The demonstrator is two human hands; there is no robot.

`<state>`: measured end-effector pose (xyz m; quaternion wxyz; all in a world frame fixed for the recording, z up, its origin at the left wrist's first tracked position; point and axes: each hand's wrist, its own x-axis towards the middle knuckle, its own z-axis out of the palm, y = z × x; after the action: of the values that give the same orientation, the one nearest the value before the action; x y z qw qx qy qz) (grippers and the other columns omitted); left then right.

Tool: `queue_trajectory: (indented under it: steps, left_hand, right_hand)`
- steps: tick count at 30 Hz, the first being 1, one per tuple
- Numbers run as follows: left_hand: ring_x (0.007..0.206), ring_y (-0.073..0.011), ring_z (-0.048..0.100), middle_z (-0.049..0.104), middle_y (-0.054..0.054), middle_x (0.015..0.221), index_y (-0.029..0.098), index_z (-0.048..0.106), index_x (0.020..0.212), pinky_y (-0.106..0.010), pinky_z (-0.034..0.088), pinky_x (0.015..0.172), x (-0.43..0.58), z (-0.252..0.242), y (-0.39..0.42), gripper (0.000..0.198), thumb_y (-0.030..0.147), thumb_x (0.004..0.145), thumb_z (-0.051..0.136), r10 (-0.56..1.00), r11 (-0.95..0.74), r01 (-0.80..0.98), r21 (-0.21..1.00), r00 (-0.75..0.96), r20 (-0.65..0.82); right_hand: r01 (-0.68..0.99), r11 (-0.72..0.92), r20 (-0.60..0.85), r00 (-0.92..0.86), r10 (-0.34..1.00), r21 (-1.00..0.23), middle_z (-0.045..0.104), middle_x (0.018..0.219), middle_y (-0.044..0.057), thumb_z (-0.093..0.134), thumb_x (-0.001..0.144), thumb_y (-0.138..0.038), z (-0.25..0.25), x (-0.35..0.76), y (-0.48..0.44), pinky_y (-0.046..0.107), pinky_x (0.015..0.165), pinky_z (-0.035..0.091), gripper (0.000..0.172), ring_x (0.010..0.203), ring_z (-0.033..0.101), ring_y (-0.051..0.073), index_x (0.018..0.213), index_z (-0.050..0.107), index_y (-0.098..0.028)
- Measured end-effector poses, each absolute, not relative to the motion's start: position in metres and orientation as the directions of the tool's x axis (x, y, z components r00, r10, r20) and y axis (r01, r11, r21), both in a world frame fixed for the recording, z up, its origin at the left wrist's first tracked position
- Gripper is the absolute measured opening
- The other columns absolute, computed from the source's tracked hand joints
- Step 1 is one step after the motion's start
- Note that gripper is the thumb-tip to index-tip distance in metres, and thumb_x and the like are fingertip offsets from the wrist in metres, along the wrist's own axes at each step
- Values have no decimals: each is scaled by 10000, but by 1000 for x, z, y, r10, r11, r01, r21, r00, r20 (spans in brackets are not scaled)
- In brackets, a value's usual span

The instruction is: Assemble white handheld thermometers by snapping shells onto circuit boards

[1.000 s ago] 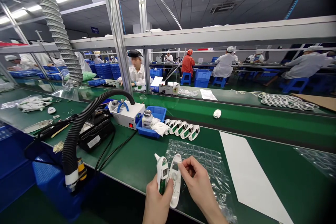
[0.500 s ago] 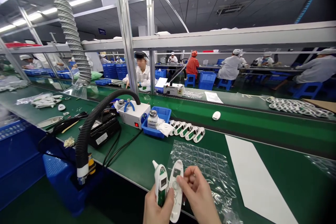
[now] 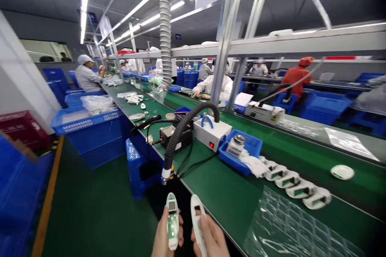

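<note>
My left hand (image 3: 164, 231) is closed around an ear thermometer body (image 3: 173, 223), held upright with its small screen and green circuit board showing. A short gap to the right, my right hand (image 3: 212, 237) grips a white thermometer cover (image 3: 197, 219) that has a dark window near its top. My right thumb lies across the cover's face. Both pieces are held up in front of the bench's front edge, apart from each other. On the bench to the right, several open thermometer bodies (image 3: 298, 189) with boards stand in a row.
A clear bubble sheet (image 3: 289, 229) lies on the green bench (image 3: 208, 192). Behind are a blue tray (image 3: 226, 156) with a bottle (image 3: 235, 144), a white box (image 3: 208, 136) and a black hose (image 3: 177, 136). A white part (image 3: 342, 172) lies on the belt. Co-workers sit beyond.
The view has swung left. The cover and the thermometer body, close together before with my left thumb against the cover, are now apart, one in each hand. The body has turned its board toward me.
</note>
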<state>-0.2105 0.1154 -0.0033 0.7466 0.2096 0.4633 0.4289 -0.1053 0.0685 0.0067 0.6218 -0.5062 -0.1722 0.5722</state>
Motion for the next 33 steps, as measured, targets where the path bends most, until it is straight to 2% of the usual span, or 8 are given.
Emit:
queue_trajectory:
  steps: [3, 7, 11, 16, 23, 29, 33]
  left_hand:
    - [390, -69, 468, 548, 25, 562, 135, 575, 830, -164, 326, 352, -238, -8, 144, 458, 578, 738, 651, 840, 460, -618, 637, 70, -539]
    - [357, -67, 436, 488, 50, 494, 154, 560, 802, -164, 315, 358, -257, -7, 157, 413, 567, 824, 561, 815, 438, -614, 657, -37, -578]
    - [341, -60, 390, 442, 56, 454, 152, 532, 705, -161, 238, 346, -245, -6, 154, 537, 686, 746, 567, 848, 442, -541, 716, -11, -531]
    - [372, -58, 384, 416, 54, 436, 162, 471, 606, -163, 213, 360, -227, -10, 152, 620, 774, 687, 535, 867, 457, -504, 733, 70, -493]
    - [359, -68, 395, 427, 77, 457, 181, 486, 680, -173, 251, 367, -253, -7, 159, 590, 761, 648, 593, 860, 374, -533, 759, -107, -499]
    - [353, -81, 414, 427, 60, 433, 174, 494, 655, -186, 272, 373, -246, -5, 149, 560, 726, 705, 570, 869, 445, -500, 743, 42, -493]
    - [370, -70, 409, 433, 54, 451, 156, 538, 733, -163, 257, 367, -235, -10, 137, 552, 707, 721, 574, 847, 504, -506, 700, 131, -515]
  right_hand:
    - [-529, -303, -395, 68, 916, -793, 553, 520, 7, 589, 562, -850, 10, -147, 121, 114, 261, 182, 810, 300, 395, 45, 887, 572, -108]
    - [-563, -362, -416, -34, 909, -743, 524, 472, -10, 576, 524, -875, 9, -185, 160, 127, 241, 207, 791, 276, 367, 45, 779, 539, -127]
    - [-583, -336, -410, -6, 912, -740, 552, 504, 4, 636, 584, -795, 1, -174, 154, 117, 249, 170, 695, 287, 386, 45, 742, 533, -127]
    - [-570, -309, -415, 64, 908, -762, 496, 443, -20, 635, 635, -754, -2, -156, 142, 119, 249, 135, 641, 262, 332, 31, 677, 518, -125]
    - [-550, -331, -408, 19, 913, -766, 534, 484, -15, 632, 557, -809, 10, -185, 158, 124, 261, 170, 745, 278, 354, 39, 827, 555, -118]
    - [-541, -324, -408, 39, 912, -776, 531, 477, -13, 637, 586, -789, 12, -171, 138, 116, 271, 148, 772, 291, 370, 47, 943, 592, -106]
    - [-579, -335, -443, 51, 895, -743, 490, 409, 2, 621, 580, -813, 10, -150, 115, 131, 270, 161, 757, 275, 351, 48, 764, 633, -79]
